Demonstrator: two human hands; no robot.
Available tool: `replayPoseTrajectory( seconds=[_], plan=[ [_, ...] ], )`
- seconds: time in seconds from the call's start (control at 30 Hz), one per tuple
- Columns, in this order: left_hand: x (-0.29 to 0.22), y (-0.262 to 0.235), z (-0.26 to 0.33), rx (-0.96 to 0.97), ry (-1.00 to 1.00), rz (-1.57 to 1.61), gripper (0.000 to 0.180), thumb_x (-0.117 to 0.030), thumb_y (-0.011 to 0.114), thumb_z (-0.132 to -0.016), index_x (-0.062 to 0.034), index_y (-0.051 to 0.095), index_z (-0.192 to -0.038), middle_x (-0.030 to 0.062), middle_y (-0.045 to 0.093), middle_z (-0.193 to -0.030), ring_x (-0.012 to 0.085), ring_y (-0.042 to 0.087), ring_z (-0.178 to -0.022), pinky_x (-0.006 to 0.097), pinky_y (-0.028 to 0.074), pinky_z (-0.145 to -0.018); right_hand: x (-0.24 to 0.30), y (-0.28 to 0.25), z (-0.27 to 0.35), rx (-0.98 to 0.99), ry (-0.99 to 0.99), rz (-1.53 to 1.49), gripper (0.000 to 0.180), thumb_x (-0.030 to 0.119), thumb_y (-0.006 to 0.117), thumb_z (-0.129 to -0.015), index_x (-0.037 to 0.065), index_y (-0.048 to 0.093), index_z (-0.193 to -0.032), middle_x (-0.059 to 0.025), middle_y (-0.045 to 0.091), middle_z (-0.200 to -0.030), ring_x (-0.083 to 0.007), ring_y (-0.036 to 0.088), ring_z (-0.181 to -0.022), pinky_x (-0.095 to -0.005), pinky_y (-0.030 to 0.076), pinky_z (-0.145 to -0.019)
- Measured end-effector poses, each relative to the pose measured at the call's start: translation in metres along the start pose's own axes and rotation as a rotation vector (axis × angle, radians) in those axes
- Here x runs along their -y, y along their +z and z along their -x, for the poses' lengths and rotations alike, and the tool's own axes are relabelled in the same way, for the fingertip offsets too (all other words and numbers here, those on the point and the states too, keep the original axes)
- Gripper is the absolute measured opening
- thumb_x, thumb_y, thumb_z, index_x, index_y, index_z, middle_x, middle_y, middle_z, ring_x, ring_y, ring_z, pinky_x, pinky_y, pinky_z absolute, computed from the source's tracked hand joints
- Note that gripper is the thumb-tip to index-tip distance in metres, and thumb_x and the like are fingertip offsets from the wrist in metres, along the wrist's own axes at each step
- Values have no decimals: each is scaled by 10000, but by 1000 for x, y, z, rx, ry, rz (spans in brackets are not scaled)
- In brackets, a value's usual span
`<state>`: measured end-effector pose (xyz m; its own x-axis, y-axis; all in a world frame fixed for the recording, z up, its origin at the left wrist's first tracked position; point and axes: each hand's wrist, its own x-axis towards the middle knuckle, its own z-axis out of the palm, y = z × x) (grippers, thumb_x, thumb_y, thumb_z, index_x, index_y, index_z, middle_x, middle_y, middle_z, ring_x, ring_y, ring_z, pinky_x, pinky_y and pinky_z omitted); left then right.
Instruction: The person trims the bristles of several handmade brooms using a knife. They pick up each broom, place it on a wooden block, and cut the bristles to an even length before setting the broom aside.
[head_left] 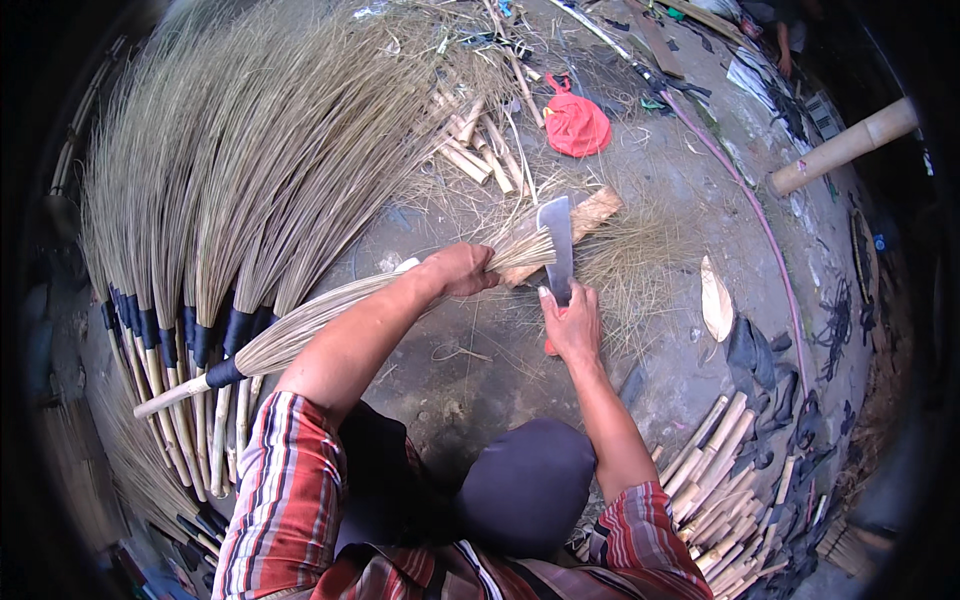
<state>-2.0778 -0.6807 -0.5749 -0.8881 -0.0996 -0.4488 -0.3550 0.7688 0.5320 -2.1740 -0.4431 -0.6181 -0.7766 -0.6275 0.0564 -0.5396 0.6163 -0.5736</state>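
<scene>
My left hand (462,270) is closed round the bristles of a straw broom (310,325), close to their tips. The broom's pale stick handle, with a dark binding (224,373), points to the lower left under my forearm. Its bristle ends rest over a wooden block (598,208) on the ground. My right hand (573,322) grips a cleaver (556,235) with a broad grey blade. The blade stands across the block, right at the bristle tips; whether it touches them I cannot tell. Most of the cleaver's handle is hidden in my fingers.
Several finished-looking brooms (250,150) lie fanned out on the left. Cut sticks (485,150) and a red plastic bag (578,122) lie beyond the block. Loose straw trimmings (635,260) spread to its right. More sticks (715,490) are piled at lower right; a bamboo pole (845,148) juts in at upper right.
</scene>
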Motion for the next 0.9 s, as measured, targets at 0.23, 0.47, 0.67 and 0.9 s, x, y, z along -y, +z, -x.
replayPoseTrajectory(
  seconds=[0.23,0.47,0.67,0.9],
  plan=[
    [-57,-87,132,-571,131,-119,1147,-647,804,-764,35,330,-1555,294,405,-1560,426,383,-1468,512,308,-1223,99,-3,-26,340,330,-1532,415,150,685,-991,22,555,-1364,-98,664,-1219,-191,635,-1141,-360,502,-1004],
    [90,-77,341,-382,-555,45,1279,-614,928,-581,-120,330,-1597,249,393,-1595,410,331,-1514,552,312,-1226,99,8,-41,344,427,-1525,494,165,714,-955,16,548,-1395,-56,633,-1294,-142,597,-1159,-296,481,-961],
    [213,50,427,-326,-820,-256,981,-409,925,-647,-148,470,-1476,156,590,-1413,357,522,-1366,600,379,-1149,94,11,-48,389,399,-1504,511,187,694,-963,-3,527,-1407,-100,621,-1336,-216,611,-1199,-380,495,-1025],
    [173,54,453,-826,-670,-218,487,-245,831,-686,-109,606,-1097,150,653,-957,403,650,-967,512,516,-837,96,-11,-83,293,383,-1470,1003,749,446,-964,1,234,-1598,-225,369,-1604,-337,406,-1464,-479,353,-1220]
  ],
)
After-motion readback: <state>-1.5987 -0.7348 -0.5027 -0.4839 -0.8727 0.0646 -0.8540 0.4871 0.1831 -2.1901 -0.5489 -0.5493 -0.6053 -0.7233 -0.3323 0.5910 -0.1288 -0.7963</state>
